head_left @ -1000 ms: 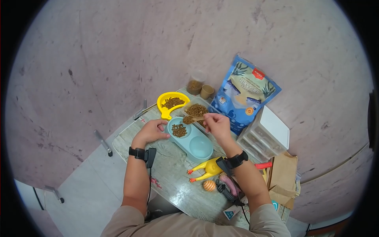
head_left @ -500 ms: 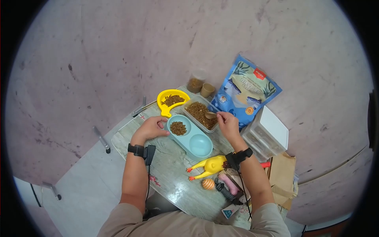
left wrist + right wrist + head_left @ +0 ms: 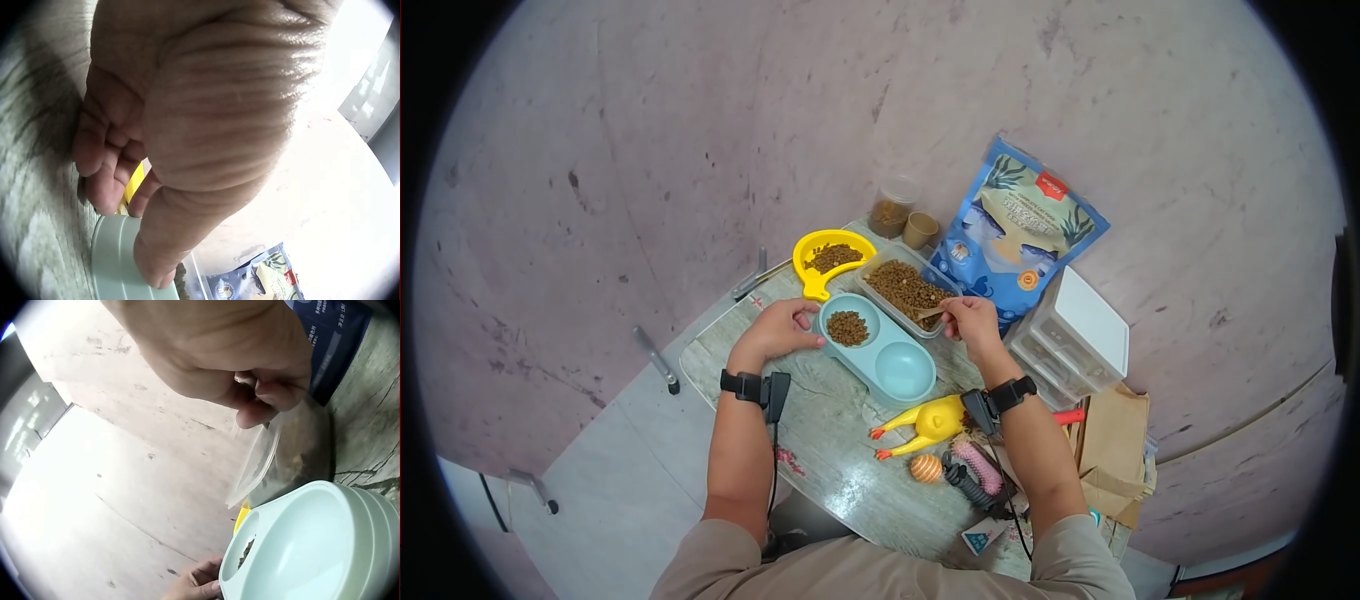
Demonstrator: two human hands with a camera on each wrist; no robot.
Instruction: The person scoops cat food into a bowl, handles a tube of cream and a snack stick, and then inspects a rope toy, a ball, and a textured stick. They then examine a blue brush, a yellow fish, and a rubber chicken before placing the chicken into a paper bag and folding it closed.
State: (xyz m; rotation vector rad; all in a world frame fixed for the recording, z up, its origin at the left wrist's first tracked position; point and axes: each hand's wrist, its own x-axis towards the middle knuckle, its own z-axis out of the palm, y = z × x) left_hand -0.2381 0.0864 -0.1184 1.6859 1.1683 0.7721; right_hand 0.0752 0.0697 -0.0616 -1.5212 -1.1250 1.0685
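Observation:
My left hand (image 3: 775, 330) holds the rounded left end of a light blue double pet bowl (image 3: 870, 364), thumb and fingertips at its rim. Brown kibble (image 3: 847, 328) lies heaped in that bowl's far basin, while the near basin is bare. Between thumb and fingers, my right hand (image 3: 973, 322) pinches the handle of a wooden spoon (image 3: 930, 313). The spoon is at the near right corner of a clear plastic container (image 3: 300, 450) filled with kibble, its scoop end low among the pieces. In the right wrist view, the curled fingers hide most of the spoon.
Behind the double bowl stand a yellow bowl (image 3: 811, 284) with kibble, a clear jar (image 3: 890, 212) and a paper cup (image 3: 920, 231). A blue food bag (image 3: 1018, 235) leans by white drawers (image 3: 1080, 325). A yellow rubber chicken (image 3: 938, 420) and striped ball (image 3: 926, 468) lie nearer.
The right hand has carried the spoon from over the double bowl's far basin back to the kibble container, then to its near right corner. The left hand has stayed at the bowl.

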